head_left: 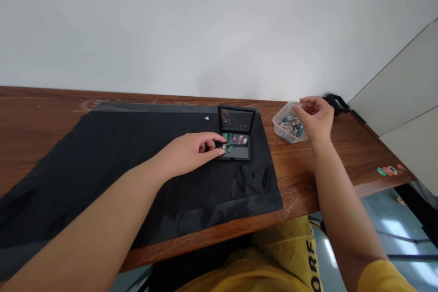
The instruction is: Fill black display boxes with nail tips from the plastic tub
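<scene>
A small black case (241, 153) with a clear-windowed lid (237, 119) stands open on a black mat (143, 141). Inside it lie several small green, pink and pale pieces (235, 138) that look like stones or gems. My left hand (191, 153) holds the case's left side, index finger and thumb apart along its edge. To the right, my right hand (317, 116) is curled at the back right rim of a clear plastic tub (281, 133), thumb and fingertips close together there. Many small mixed-coloured pieces (292, 125) fill the tub's bottom.
One small silvery piece (207, 118) lies on the mat, left of the case. A black object (338, 102) sits behind my right hand by the wall. Round coloured stickers (390, 170) mark the wooden table's (345, 150) right end. A white wall (171, 32) rises behind.
</scene>
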Action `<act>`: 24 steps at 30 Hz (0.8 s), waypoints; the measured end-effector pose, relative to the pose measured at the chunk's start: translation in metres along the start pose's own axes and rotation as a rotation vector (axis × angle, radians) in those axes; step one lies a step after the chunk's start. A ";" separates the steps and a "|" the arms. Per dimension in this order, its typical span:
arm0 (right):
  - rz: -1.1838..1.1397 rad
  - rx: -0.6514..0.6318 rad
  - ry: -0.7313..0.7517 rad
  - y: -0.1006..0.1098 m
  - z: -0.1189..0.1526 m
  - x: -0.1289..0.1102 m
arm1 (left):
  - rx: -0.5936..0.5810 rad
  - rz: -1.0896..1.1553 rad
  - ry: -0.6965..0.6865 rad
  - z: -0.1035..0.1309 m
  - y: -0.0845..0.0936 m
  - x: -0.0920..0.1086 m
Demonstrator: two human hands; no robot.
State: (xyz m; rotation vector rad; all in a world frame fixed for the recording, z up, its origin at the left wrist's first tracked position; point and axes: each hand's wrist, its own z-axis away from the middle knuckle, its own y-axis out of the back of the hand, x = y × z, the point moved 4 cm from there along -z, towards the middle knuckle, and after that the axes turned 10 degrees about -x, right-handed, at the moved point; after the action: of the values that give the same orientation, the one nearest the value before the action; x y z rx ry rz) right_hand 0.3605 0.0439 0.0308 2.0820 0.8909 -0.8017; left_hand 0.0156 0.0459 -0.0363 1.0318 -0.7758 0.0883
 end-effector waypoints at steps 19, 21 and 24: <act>-0.133 -0.212 0.112 -0.028 0.014 -0.018 | 0.001 -0.013 -0.011 0.000 -0.001 0.000; -0.134 -0.253 0.179 -0.038 0.024 -0.031 | 0.011 -0.013 -0.017 0.000 -0.001 -0.002; -0.187 -0.269 0.262 -0.048 0.038 -0.050 | 0.019 -0.010 -0.025 -0.001 -0.002 -0.003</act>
State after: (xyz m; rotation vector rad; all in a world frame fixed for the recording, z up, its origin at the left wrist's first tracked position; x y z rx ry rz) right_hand 0.2846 0.0213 0.0301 1.9096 1.2765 -0.4750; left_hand 0.0149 0.0467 -0.0393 1.0562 -0.7934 0.0742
